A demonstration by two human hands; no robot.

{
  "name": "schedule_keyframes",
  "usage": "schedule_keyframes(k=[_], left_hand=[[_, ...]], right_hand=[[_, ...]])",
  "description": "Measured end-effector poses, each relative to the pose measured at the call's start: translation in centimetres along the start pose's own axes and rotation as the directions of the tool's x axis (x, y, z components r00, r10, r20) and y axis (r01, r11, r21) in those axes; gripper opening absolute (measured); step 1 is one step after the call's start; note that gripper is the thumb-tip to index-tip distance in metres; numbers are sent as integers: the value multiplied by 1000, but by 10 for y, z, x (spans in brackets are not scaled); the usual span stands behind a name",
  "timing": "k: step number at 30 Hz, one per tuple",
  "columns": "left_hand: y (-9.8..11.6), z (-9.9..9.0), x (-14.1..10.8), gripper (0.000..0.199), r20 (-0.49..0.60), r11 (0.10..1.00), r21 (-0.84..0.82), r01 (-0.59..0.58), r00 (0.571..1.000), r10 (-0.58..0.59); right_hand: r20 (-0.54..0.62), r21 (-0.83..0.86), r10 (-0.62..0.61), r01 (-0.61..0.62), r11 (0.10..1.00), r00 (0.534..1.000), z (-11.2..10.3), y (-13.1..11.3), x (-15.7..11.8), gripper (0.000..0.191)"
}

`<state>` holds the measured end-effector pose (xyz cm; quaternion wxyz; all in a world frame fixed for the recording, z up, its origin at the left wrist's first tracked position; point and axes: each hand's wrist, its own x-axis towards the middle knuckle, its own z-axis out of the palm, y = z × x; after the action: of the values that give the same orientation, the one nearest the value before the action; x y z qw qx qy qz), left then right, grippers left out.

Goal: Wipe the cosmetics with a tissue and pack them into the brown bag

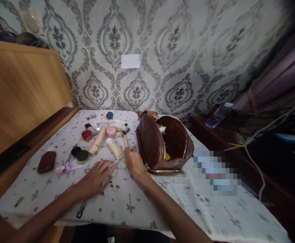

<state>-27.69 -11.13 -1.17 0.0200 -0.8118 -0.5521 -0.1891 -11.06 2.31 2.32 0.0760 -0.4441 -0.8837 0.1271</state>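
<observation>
My left hand [96, 177] rests low over the patterned cloth, its fingers at a thin pale stick-like item [114, 163]. My right hand [134, 161] is closed round a slim beige item [125, 140] that points away from me, just left of the open brown bag [151, 145]. Between and beyond the hands lie a cream tube [115, 149], a long peach tube [98, 141] and a pink round jar [111, 132]. A yellow item [167, 156] and other things show inside the bag.
On the left lie a dark red case [46, 162], a purple-white tube [70, 167], a dark green round container [82, 157] and a red round tin [87, 135]. A wooden cabinet [25, 74] borders the left; a clear bottle [218, 115] lies at right.
</observation>
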Motion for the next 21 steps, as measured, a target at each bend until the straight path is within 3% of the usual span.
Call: schedule_keyframes(k=[4,6,8,9,11,12,14,17,19,21], left_hand=[[-4,7,3,30,-53,975,-167,144,987,-154],[-4,7,11,27,-66,902,-356,244,956,-285],[-1,7,22,30,-36,725,-580,372,877,-479],[2,7,27,34,9,588,-682,434,810,-587],[11,9,38,47,133,297,-820,490,667,-733],[15,11,43,53,178,192,-858,477,625,-760],[25,16,52,59,172,125,-910,395,636,-752],[33,22,59,53,70,165,-951,262,700,-711],[34,25,60,53,69,138,-960,243,686,-724],[31,26,60,56,90,86,-966,246,625,-776]], right_hand=[[-128,277,86,-48,960,988,19,11,10,22],[-163,547,175,-58,835,971,32,14,14,13],[-150,814,250,-24,581,957,43,13,13,8],[-139,902,264,12,431,954,48,11,10,14],[-132,977,251,84,193,959,53,3,3,28],[-134,986,224,107,129,965,54,-1,-1,33],[-141,987,156,128,92,978,53,-8,-9,34],[-168,979,78,158,126,983,51,-13,-17,26],[-187,972,39,179,153,982,51,-14,-21,24],[-203,963,5,198,183,979,52,-16,-23,23]])
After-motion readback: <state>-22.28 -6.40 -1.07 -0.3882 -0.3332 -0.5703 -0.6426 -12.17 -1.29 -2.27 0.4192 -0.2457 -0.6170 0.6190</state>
